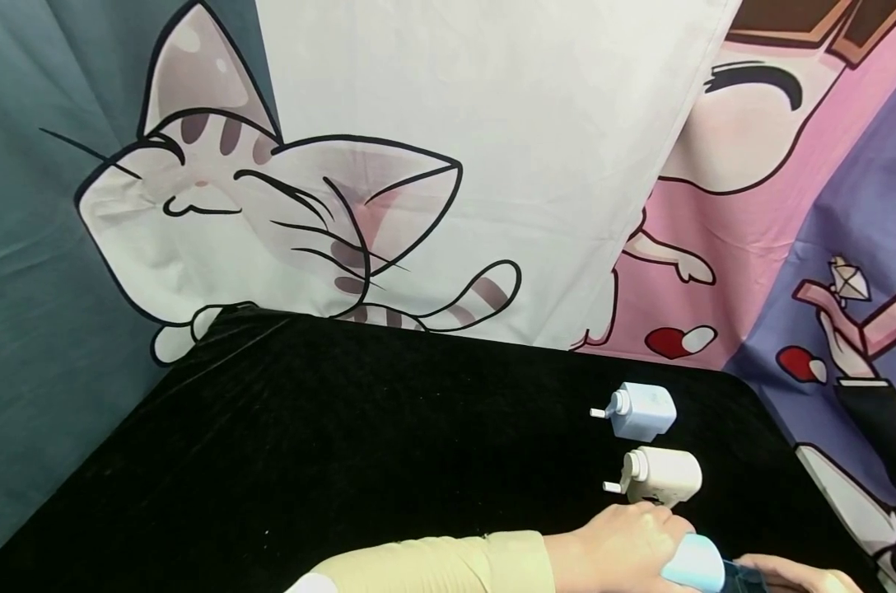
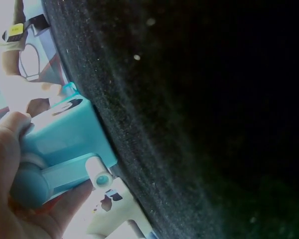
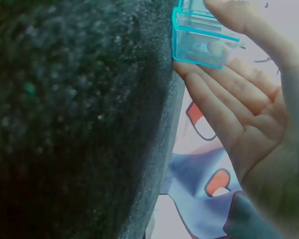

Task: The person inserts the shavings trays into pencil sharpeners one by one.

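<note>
My left hand [image 1: 626, 545] grips a blue crank pencil sharpener [image 1: 694, 563] at the lower right of the head view. The left wrist view shows the sharpener's blue body [image 2: 72, 134], with the thumb on one side and fingers curled round the crank side. A white crank knob [image 2: 98, 172] points toward that camera. My right hand [image 1: 800, 573] is at the sharpener's other end. It pinches a clear drawer with teal edges [image 3: 202, 46], thumb above and fingers extended beneath. The drawer sits low, close over the black cloth.
A white crank sharpener [image 1: 666, 476] lies just beyond my left hand, its crank toward the left. Behind it lies a pale blue one [image 1: 646, 412]. Black cloth [image 1: 344, 461] covers the table. A cartoon-printed curtain [image 1: 492, 107] hangs along the back and right.
</note>
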Demonstrator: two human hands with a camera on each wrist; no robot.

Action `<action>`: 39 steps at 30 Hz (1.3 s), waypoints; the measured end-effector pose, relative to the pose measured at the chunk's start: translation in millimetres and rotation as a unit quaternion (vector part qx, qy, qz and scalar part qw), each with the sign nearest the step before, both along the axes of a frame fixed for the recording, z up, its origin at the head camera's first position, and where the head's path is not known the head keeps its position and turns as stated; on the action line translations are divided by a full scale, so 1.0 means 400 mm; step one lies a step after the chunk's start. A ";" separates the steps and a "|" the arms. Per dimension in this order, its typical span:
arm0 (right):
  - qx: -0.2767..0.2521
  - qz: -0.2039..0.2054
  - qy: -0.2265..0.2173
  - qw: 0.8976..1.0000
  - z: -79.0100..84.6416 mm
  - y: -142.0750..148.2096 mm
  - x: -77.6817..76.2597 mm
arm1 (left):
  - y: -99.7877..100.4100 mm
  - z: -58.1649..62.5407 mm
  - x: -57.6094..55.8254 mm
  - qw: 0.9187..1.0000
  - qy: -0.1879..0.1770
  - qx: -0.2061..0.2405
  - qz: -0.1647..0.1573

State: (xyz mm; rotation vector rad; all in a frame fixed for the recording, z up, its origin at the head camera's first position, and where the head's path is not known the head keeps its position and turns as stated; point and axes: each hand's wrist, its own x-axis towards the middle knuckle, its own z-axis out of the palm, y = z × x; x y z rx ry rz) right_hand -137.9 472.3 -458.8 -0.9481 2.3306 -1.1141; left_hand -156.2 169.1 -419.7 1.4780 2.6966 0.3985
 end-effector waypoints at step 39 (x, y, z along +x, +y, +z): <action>0.012 0.005 0.034 0.999 0.014 -0.051 -0.012 | 0.014 -0.004 0.004 1.000 0.009 -0.020 0.007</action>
